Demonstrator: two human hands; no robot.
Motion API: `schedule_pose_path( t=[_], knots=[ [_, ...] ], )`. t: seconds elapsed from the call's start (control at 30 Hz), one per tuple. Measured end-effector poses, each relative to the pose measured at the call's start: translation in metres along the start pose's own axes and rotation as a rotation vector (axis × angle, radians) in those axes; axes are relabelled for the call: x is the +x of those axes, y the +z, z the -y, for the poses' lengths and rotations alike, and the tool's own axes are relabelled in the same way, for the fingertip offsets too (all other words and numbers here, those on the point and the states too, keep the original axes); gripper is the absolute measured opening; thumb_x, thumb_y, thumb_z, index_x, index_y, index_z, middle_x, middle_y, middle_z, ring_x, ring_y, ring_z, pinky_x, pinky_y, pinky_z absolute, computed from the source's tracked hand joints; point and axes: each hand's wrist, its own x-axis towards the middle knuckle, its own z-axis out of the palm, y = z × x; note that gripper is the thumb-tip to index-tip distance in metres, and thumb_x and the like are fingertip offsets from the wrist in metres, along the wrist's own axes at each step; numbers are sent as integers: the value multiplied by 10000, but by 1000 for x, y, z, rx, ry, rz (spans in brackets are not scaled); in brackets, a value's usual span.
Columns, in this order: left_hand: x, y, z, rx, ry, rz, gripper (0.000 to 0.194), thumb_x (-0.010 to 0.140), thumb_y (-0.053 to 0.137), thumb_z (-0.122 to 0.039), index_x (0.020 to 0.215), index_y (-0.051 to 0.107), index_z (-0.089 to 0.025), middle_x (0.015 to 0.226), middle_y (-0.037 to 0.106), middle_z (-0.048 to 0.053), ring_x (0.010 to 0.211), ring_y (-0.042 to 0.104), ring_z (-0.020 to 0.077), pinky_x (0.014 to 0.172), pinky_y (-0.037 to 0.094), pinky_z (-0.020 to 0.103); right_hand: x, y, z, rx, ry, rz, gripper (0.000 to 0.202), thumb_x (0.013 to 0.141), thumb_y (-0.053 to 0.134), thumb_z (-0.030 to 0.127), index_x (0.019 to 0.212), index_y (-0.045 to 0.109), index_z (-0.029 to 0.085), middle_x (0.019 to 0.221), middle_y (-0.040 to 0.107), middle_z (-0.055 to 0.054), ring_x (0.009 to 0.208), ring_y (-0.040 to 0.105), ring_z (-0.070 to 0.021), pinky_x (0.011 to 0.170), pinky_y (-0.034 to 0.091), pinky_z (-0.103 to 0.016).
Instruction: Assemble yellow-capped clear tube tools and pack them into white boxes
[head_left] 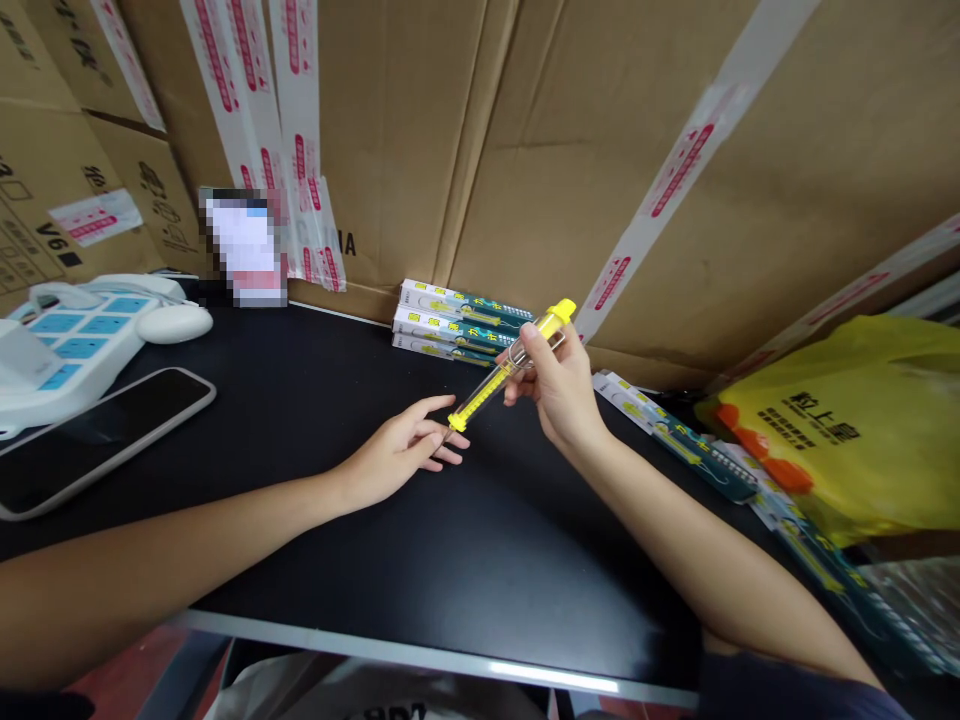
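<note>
A clear tube with a yellow scale inside and yellow ends, a spring scale (pixel 487 392), is held tilted above the black table (pixel 480 560). My right hand (pixel 559 385) grips its upper part, near the yellow cap and a metal ring. At the lower end, my left hand (pixel 409 445) pinches a thin metal piece, likely the hook, between thumb and fingers, with the other fingers spread. Behind the hands lie several stacked printed boxes (pixel 450 325) bearing pictures of a similar tool.
More printed boxes (pixel 675 440) lie at the right beside a yellow plastic bag (pixel 885 420). On the left are a phone (pixel 105 440) and a white power strip (pixel 97 330). Large taped cardboard (pixel 390 130) stands along the back, with a blurred screen (pixel 251 250) before it.
</note>
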Motion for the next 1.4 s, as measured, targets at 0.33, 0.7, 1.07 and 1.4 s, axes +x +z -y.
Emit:
schedule_pose_path(
  t=[0.33, 0.7, 1.07, 1.4],
  knots=[
    [-2, 0, -2, 32, -93, -7, 448, 868, 572, -277, 1293, 479, -168, 1033, 712, 123, 905, 705, 218, 627, 540, 266, 7, -8, 3, -30, -53, -3, 323, 816, 618, 503, 873, 419, 255, 663, 636, 43, 353, 503, -78, 331, 407, -217],
    [-2, 0, -2, 48, -49, -39, 519, 831, 611, -266, 1317, 459, -164, 947, 707, 83, 813, 702, 180, 613, 540, 252, -3, 2, -3, 36, 97, 158, 312, 833, 582, 513, 922, 435, 252, 750, 642, 27, 436, 566, -88, 354, 469, -209],
    [-7, -2, -9, 287, 13, -124, 333, 815, 608, -282, 1134, 597, -185, 839, 693, 40, 741, 660, 158, 488, 454, 188, -2, 2, -4, 30, 24, 169, 341, 823, 607, 530, 933, 440, 253, 705, 619, 52, 417, 573, -86, 346, 482, -202],
    [-3, 0, -2, 129, -58, -69, 446, 832, 584, -279, 1253, 492, -165, 883, 683, 59, 738, 678, 157, 555, 521, 235, -1, -2, -4, 42, 85, 238, 305, 843, 580, 521, 934, 483, 246, 793, 655, 12, 469, 585, -94, 387, 494, -223]
  ],
)
